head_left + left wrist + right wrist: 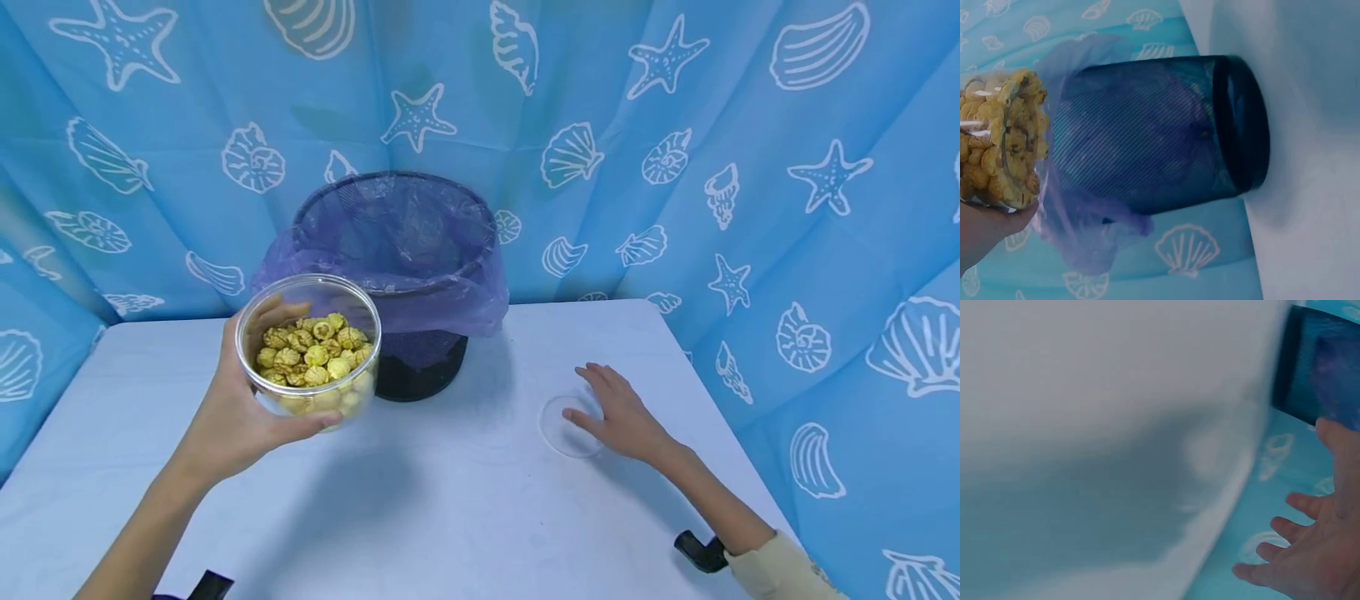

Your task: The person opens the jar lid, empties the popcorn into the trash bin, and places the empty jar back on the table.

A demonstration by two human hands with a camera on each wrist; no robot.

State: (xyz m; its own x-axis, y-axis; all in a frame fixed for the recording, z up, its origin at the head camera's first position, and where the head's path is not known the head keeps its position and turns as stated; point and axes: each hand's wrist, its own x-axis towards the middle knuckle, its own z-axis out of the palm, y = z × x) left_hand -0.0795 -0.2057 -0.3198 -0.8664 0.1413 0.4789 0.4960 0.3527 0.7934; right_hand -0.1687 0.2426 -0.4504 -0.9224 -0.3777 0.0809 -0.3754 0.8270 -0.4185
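A clear round plastic jar [360, 390] of yellow-brown popcorn [311, 350] is held up off the table, its open mouth tilted toward the head camera. My left hand [225, 425] grips it, the thumb along the front and the fingers round the far side. In the left wrist view, popcorn [1004, 137] shows through the jar wall, above the thumb. To the right, a clear round lid [557, 429] lies flat on the table. My right hand [626, 417] is over the lid's right edge with fingers spread; the right wrist view shows nothing in that hand [1325, 544].
A black mesh wastebasket [423, 367] stands at the back of the white-covered table [480, 517], just behind the jar. A purple plastic bag [465, 304] lines it and folds over the rim. Blue shell-print curtain [600, 100] hangs behind and to the sides.
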